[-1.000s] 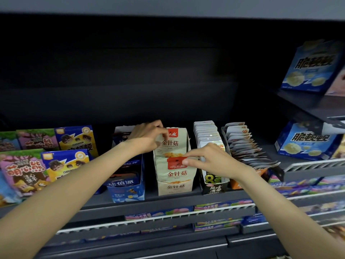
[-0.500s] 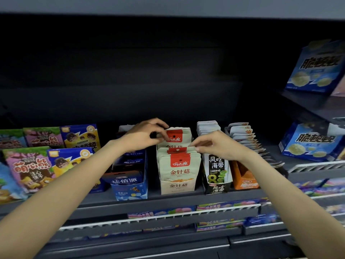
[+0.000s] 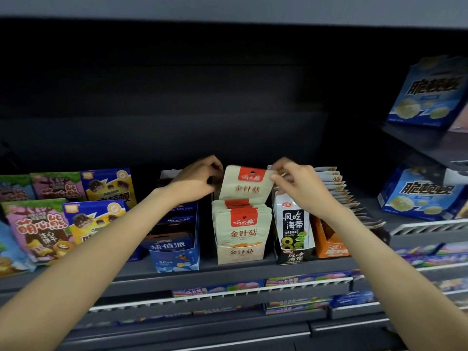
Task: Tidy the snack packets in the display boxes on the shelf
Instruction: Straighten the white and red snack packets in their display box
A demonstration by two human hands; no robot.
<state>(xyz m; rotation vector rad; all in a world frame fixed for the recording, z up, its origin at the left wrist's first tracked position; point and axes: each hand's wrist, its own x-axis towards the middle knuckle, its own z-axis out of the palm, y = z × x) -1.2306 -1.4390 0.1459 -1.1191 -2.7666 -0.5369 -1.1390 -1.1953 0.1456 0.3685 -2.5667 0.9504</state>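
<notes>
A cream display box (image 3: 240, 253) stands mid-shelf with several cream and red snack packets (image 3: 243, 224) upright in it. One rear cream packet (image 3: 247, 183) is raised above the row and tilts back. My left hand (image 3: 196, 182) pinches its left edge and my right hand (image 3: 295, 187) pinches its upper right corner. To the right stand a black and white seaweed box (image 3: 293, 234) and an orange box (image 3: 329, 243) whose packets (image 3: 339, 191) lean back in a fan. A blue box (image 3: 174, 252) stands to the left, partly behind my left forearm.
Purple and blue biscuit bags (image 3: 38, 231) fill the shelf's left end. Blue boxes (image 3: 425, 196) sit on the right-hand shelves, one higher up (image 3: 430, 95). A lower shelf rail (image 3: 228, 292) holds flat candy packs. The shelf back is dark.
Both hands rose from the front of the cream box to its rear. The rear cream packet now stands lifted above the row, and the front packets are uncovered.
</notes>
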